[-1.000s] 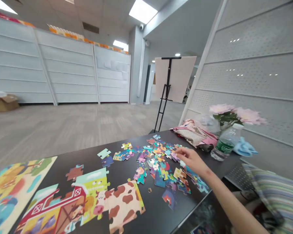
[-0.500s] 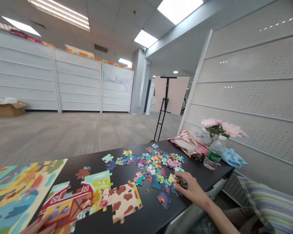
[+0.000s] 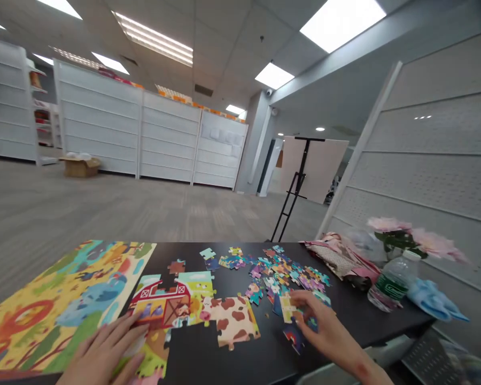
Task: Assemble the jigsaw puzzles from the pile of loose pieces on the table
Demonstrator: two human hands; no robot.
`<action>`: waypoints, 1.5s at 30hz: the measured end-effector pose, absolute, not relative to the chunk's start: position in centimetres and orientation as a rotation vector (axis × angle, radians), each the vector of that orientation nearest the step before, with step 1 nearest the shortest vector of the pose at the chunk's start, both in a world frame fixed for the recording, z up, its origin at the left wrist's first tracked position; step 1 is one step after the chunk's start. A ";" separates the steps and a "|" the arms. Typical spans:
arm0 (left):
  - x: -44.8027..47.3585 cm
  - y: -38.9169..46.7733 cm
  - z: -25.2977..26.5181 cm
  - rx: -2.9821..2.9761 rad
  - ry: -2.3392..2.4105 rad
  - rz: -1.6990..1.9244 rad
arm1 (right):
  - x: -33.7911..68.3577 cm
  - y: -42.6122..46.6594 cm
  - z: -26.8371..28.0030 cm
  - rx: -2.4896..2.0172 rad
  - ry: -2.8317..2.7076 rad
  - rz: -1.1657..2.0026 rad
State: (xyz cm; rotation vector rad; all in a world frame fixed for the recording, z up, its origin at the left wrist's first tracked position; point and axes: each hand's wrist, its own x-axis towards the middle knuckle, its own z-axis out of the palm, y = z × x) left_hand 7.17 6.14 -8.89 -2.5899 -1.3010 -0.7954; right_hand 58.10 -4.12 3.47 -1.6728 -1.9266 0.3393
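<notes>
My right hand (image 3: pixel 318 323) is closed at the fingertips on a pale yellow puzzle piece (image 3: pixel 287 308), just in front of a heap of loose puzzle pieces (image 3: pixel 284 270). My left hand (image 3: pixel 106 345) lies flat with its fingers stretched out, over the lower left part of the joined farm puzzle. That puzzle shows a red barn (image 3: pixel 160 305) and a spotted cow (image 3: pixel 234 321). Below the barn, a yellow-green piece (image 3: pixel 156 347) is partly hidden by the left hand. A dark blue piece with a rainbow (image 3: pixel 294 338) lies below the right hand.
A colourful animal picture board (image 3: pixel 92 289) covers the left of the black table (image 3: pixel 200 350). On the right stand a water bottle (image 3: pixel 393 283) and pink flowers (image 3: pixel 417 235), beside folded cloth (image 3: pixel 344 256) and a blue cloth (image 3: pixel 436 299). An easel (image 3: pixel 292 198) stands beyond.
My view has turned left, so the scene sits further right. The pale yellow piece has come out from the heap with my right hand. My left hand has moved up over the puzzle.
</notes>
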 end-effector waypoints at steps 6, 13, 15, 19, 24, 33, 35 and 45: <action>8.3 4.5 -6.1 -2.660 -1.461 -0.710 | 51.5 -3.1 3.6 -1.488 -1.913 0.671; 8.8 3.4 -3.6 -2.707 -1.540 -0.707 | 50.2 -2.9 0.6 -1.423 -1.729 1.038; 8.8 3.4 -3.7 -2.707 -1.531 -0.706 | 50.4 -3.4 0.1 -1.414 -1.689 1.107; 8.8 3.5 -4.3 -2.687 -1.498 -0.731 | 50.4 -4.4 0.0 -1.414 -1.641 1.181; 8.6 3.6 -4.7 -2.658 -1.465 -0.785 | 49.6 -4.9 0.7 -1.524 -1.733 1.049; 8.4 3.9 -4.4 -2.649 -1.402 -0.708 | 45.9 -3.9 0.5 -1.480 -2.092 0.571; 8.4 4.0 -4.5 -2.627 -1.363 -0.701 | 45.2 -3.8 0.4 -1.482 -2.104 0.484; 7.1 4.7 -8.1 -2.592 -1.272 -0.621 | 46.2 -5.1 -2.8 -1.369 -2.299 0.092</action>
